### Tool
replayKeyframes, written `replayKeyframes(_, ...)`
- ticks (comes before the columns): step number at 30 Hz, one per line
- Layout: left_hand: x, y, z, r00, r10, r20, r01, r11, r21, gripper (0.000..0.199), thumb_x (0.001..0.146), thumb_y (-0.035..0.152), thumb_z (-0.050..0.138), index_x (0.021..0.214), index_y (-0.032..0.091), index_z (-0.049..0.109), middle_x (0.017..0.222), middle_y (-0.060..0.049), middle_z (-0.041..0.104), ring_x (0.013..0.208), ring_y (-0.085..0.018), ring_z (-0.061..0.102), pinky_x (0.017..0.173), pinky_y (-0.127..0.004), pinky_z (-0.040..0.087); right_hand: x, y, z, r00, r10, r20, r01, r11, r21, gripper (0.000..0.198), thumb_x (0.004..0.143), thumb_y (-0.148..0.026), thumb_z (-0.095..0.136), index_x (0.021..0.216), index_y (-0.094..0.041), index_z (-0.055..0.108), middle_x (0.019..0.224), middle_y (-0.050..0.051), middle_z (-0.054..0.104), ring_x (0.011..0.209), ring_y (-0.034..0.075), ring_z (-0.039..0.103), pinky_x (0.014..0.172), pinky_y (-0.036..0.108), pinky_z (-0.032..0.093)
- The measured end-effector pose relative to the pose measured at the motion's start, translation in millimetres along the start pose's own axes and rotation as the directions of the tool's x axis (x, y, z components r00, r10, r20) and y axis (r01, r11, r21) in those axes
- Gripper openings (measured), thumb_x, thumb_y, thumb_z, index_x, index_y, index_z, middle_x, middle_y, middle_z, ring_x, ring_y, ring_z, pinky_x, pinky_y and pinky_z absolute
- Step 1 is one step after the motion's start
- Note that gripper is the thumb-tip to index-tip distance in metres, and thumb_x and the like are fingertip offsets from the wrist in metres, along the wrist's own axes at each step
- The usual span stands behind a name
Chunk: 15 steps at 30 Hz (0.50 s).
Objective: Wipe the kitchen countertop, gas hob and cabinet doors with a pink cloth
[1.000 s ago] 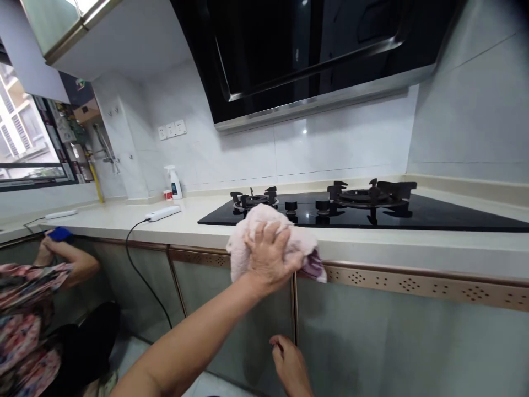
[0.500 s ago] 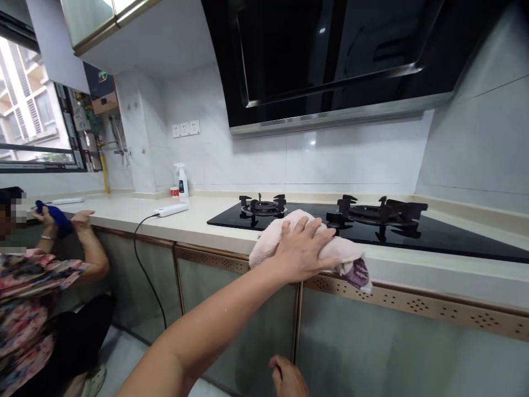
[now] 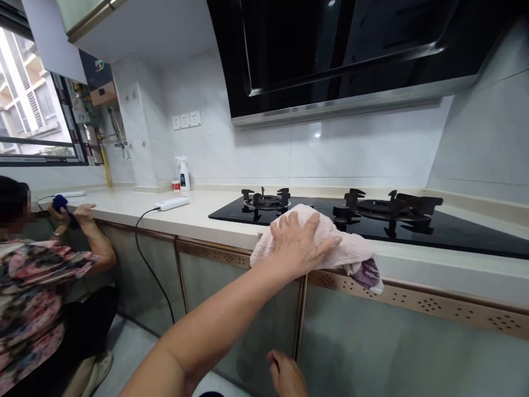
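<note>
My left hand lies over a pale pink towel, with its fingers spread and bent into the fabric. The towel is bunched over the front edge of the light countertop, against the near edge of a black gas hob. A purple patch shows at the towel's hanging right corner. Low in front of the cabinet doors is my right hand, its fingers loosely curled, with nothing visible in them. The lower part of that hand runs out of view.
A white corded device sits on the counter; its black cable hangs down the cabinets. Behind it stand a spray bottle and a small red-and-white tub. A range hood overhangs the hob. At left a person crouches, holding a blue cloth.
The view has shifted slightly. My left hand and the towel have moved a little over the counter edge, with the fingers more bent. The person at left has shifted the blue cloth.
</note>
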<state>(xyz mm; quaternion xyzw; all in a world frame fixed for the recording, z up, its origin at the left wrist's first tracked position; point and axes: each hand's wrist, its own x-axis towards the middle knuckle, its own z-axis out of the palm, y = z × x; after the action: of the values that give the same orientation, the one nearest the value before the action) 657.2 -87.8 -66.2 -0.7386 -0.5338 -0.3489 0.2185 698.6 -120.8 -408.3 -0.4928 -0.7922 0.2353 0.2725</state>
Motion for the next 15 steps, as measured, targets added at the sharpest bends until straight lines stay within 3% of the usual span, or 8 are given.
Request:
replayKeyframes(4, 6, 16, 17, 0.999, -0.037, -0.035, 0.036, 0.999, -0.007, 0.063, 0.084, 0.077, 0.046, 0.127, 0.033, 0.062, 0.138, -0.017, 0.049, 0.121, -0.041, 0.049, 0.094, -0.065, 0.04, 0, 11, 0, 0.999, 0.017, 0.033, -0.017, 1.0, -0.006, 0.038, 0.085, -0.004, 0.038, 0.094, -0.021, 0.071, 0.097, 0.005, 0.075, 0.092, 0.018, 0.07, 0.08, 0.024, 0.045)
replayKeyframes(9, -6, 11, 21, 0.981, 0.144, -0.127, -0.142, 0.99, 0.023, 0.041, 0.095, 0.058, 0.043, 0.114, 0.032, 0.068, 0.126, -0.012, 0.055, 0.111, -0.03, 0.052, 0.087, -0.049, 0.046, 3, 26, 9, 0.997, -0.017, 0.071, 0.014, 0.999, 0.038, 0.035, 0.084, -0.006, 0.041, 0.092, -0.023, 0.071, 0.094, 0.004, 0.075, 0.092, 0.019, 0.07, 0.081, 0.024, 0.045)
replayKeyframes(15, -35, -18, 35, 0.946, 0.282, -0.163, -0.289, 0.957, -0.023, 0.035, 0.099, 0.043, 0.039, 0.112, 0.034, 0.07, 0.13, -0.008, 0.057, 0.128, -0.024, 0.048, 0.108, -0.043, 0.039, 3, 39, 13, 0.996, -0.075, 0.052, 0.072, 0.996, 0.06, 0.031, 0.081, -0.009, 0.043, 0.089, -0.024, 0.069, 0.091, 0.004, 0.072, 0.086, 0.017, 0.068, 0.079, 0.024, 0.047)
